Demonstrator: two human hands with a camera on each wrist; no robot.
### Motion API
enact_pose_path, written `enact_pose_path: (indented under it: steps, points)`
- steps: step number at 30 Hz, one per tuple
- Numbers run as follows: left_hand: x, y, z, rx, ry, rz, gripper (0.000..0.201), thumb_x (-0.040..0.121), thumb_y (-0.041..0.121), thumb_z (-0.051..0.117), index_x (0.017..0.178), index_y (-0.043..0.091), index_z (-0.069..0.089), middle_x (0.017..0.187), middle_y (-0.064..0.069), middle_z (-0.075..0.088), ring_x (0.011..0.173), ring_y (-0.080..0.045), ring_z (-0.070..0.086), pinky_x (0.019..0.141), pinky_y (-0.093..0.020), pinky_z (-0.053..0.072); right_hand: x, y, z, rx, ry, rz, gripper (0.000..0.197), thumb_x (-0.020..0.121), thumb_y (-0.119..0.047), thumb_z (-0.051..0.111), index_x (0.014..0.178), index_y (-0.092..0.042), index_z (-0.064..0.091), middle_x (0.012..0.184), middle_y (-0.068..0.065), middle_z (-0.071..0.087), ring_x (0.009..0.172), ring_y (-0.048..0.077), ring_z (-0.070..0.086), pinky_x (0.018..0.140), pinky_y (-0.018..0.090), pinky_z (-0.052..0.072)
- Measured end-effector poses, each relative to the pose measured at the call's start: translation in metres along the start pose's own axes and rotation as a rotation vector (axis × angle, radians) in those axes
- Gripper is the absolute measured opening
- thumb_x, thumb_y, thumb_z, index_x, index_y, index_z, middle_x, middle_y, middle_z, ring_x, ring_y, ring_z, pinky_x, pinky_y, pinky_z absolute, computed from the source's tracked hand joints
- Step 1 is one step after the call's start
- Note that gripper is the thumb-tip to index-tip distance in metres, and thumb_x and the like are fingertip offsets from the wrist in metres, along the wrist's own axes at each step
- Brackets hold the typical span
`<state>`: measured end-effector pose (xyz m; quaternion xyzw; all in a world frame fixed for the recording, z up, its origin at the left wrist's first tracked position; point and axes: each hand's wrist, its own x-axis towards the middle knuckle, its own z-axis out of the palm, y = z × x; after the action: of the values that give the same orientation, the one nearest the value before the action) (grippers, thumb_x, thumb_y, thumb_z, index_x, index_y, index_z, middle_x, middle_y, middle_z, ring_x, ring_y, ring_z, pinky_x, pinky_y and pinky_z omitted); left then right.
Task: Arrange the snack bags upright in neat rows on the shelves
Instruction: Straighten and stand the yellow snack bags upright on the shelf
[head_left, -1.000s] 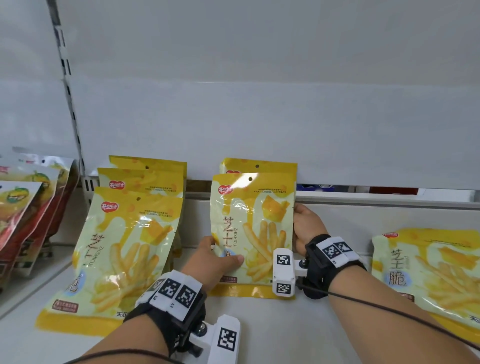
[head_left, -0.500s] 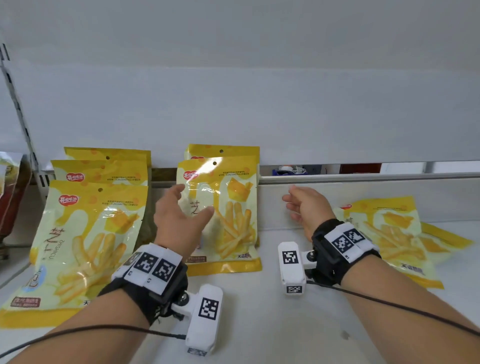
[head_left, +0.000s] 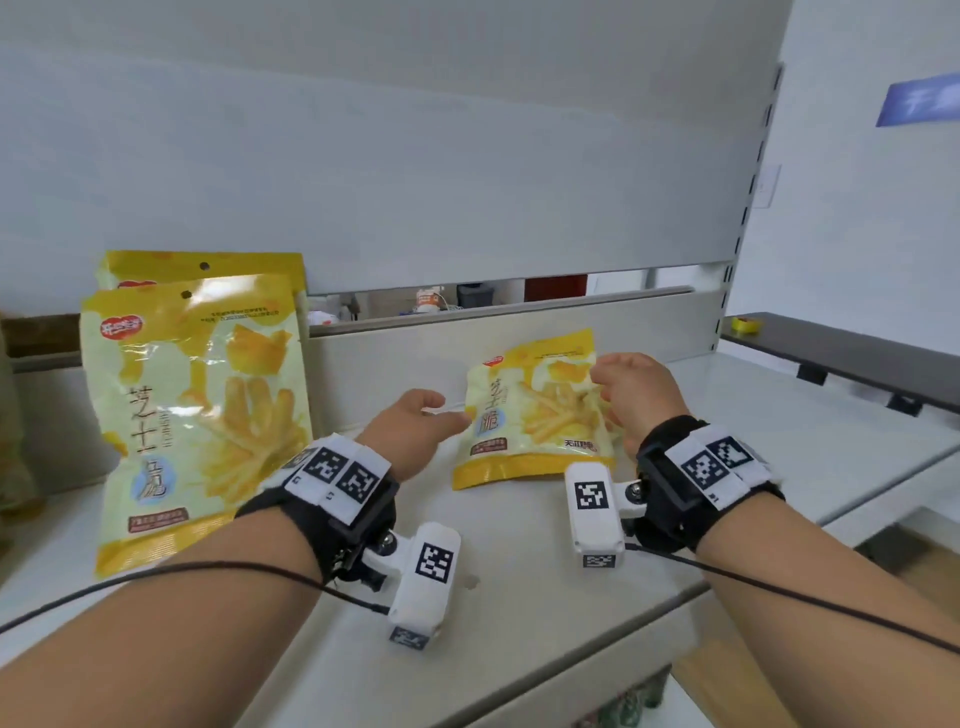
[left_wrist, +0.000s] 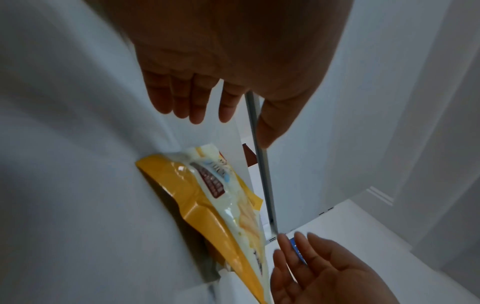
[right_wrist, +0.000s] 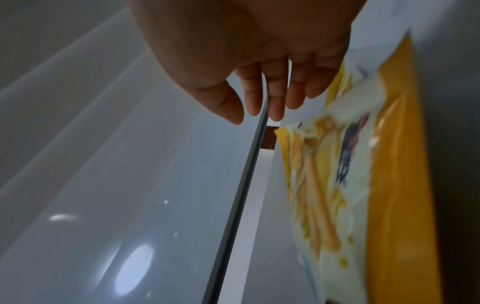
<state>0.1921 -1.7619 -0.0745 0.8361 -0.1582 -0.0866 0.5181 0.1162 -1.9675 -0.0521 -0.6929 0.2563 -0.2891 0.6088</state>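
Two yellow snack bags (head_left: 197, 415) stand upright at the left, one behind the other, leaning against the back panel. A third yellow bag (head_left: 535, 410) lies tilted on the white shelf (head_left: 519, 597), its top against the back rail. My left hand (head_left: 415, 415) hovers just left of that bag with fingers straight and spread, holding nothing. My right hand (head_left: 623, 384) is over the bag's right side, fingers loosely extended. In the left wrist view the left hand (left_wrist: 207, 102) and the bag (left_wrist: 213, 195) are apart. The right wrist view shows the right hand (right_wrist: 275, 92) empty beside the bag (right_wrist: 337, 185).
A grey back rail (head_left: 493, 322) runs behind the shelf, with a gap above it showing clutter beyond. The slotted shelf upright (head_left: 748, 171) stands at the right. Beyond it is a dark ledge (head_left: 857, 348) with a yellow tape roll (head_left: 748, 325).
Both hands let go of the upright bag and moved right to the lying bag. The head view swung right, so the left rows have left the frame.
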Motion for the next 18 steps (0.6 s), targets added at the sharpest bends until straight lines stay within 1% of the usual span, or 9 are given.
enact_pose_path:
  steps: [1, 3, 4, 7, 9, 11, 13, 16, 18]
  points:
    - [0.004, 0.002, 0.006, 0.021, 0.002, -0.019, 0.056, 0.085, 0.041, 0.065, 0.134, 0.02, 0.046, 0.126, -0.008, 0.054, 0.115, -0.03, 0.053, 0.103, -0.044, 0.042, 0.0, 0.002, -0.008, -0.016, 0.017, 0.025, 0.005, 0.085, -0.01, 0.059, 0.088, -0.009, 0.062, 0.08, 0.001, 0.054, 0.071, 0.015, 0.048, 0.074, 0.032, 0.038]
    - [0.011, 0.006, 0.016, 0.059, 0.01, -0.054, 0.064, 0.085, 0.044, 0.065, 0.139, 0.018, 0.041, 0.129, -0.012, 0.052, 0.117, -0.033, 0.052, 0.103, -0.044, 0.042, 0.004, 0.006, -0.022, -0.048, 0.024, 0.085, 0.022, 0.086, -0.007, 0.055, 0.09, 0.013, 0.059, 0.076, 0.008, 0.048, 0.073, 0.022, 0.043, 0.073, 0.034, 0.036]
    - [0.014, 0.007, 0.02, 0.063, 0.007, -0.072, 0.068, 0.085, 0.044, 0.065, 0.141, 0.016, 0.037, 0.131, -0.014, 0.052, 0.118, -0.034, 0.052, 0.104, -0.045, 0.042, 0.007, 0.01, -0.027, -0.056, 0.028, 0.111, 0.023, 0.087, -0.008, 0.054, 0.082, 0.014, 0.057, 0.076, 0.009, 0.047, 0.074, 0.022, 0.042, 0.074, 0.037, 0.038]
    - [0.022, 0.009, 0.028, 0.093, -0.032, -0.125, 0.08, 0.084, 0.048, 0.064, 0.146, 0.012, 0.028, 0.134, -0.018, 0.052, 0.121, -0.035, 0.052, 0.103, -0.045, 0.043, 0.011, 0.021, -0.036, -0.048, 0.021, 0.222, 0.02, 0.088, -0.012, 0.056, 0.068, -0.013, 0.051, 0.077, 0.006, 0.049, 0.069, 0.019, 0.048, 0.076, 0.038, 0.044]
    - [0.026, 0.009, 0.032, 0.177, -0.035, -0.132, 0.081, 0.086, 0.051, 0.061, 0.147, 0.011, 0.025, 0.135, -0.018, 0.052, 0.12, -0.035, 0.053, 0.101, -0.043, 0.044, 0.012, 0.025, -0.035, -0.032, 0.018, 0.287, 0.016, 0.086, -0.011, 0.058, 0.072, -0.012, 0.051, 0.076, 0.008, 0.049, 0.073, 0.023, 0.051, 0.073, 0.038, 0.048]
    - [0.027, 0.01, 0.033, 0.265, -0.025, -0.124, 0.08, 0.087, 0.05, 0.059, 0.147, 0.012, 0.024, 0.137, -0.016, 0.05, 0.12, -0.032, 0.052, 0.101, -0.041, 0.044, 0.014, 0.028, -0.033, -0.025, 0.023, 0.326, 0.014, 0.085, -0.011, 0.058, 0.074, -0.009, 0.05, 0.073, 0.011, 0.049, 0.075, 0.026, 0.054, 0.077, 0.042, 0.052]
    - [0.028, 0.011, 0.034, 0.296, -0.034, -0.117, 0.08, 0.087, 0.048, 0.061, 0.147, 0.013, 0.023, 0.139, -0.014, 0.049, 0.12, -0.031, 0.051, 0.1, -0.038, 0.043, 0.016, 0.028, -0.03, 0.016, 0.003, 0.374, 0.013, 0.087, -0.011, 0.056, 0.078, -0.007, 0.049, 0.07, 0.013, 0.047, 0.067, 0.026, 0.054, 0.079, 0.044, 0.054]
    - [0.03, 0.009, 0.033, 0.255, -0.05, -0.112, 0.083, 0.083, 0.044, 0.068, 0.148, 0.016, 0.023, 0.137, -0.014, 0.05, 0.118, -0.031, 0.053, 0.099, -0.038, 0.044, 0.018, 0.024, -0.024, 0.061, -0.018, 0.421, 0.013, 0.089, -0.015, 0.054, 0.08, -0.009, 0.047, 0.069, 0.013, 0.046, 0.057, 0.024, 0.05, 0.061, 0.038, 0.054]
    - [0.031, 0.006, 0.033, 0.203, -0.053, -0.102, 0.087, 0.079, 0.04, 0.074, 0.148, 0.019, 0.024, 0.135, -0.014, 0.052, 0.116, -0.031, 0.055, 0.099, -0.042, 0.046, 0.019, 0.023, -0.023, 0.086, -0.007, 0.436, 0.012, 0.089, -0.015, 0.052, 0.081, -0.009, 0.046, 0.069, 0.013, 0.045, 0.051, 0.022, 0.044, 0.05, 0.032, 0.046]
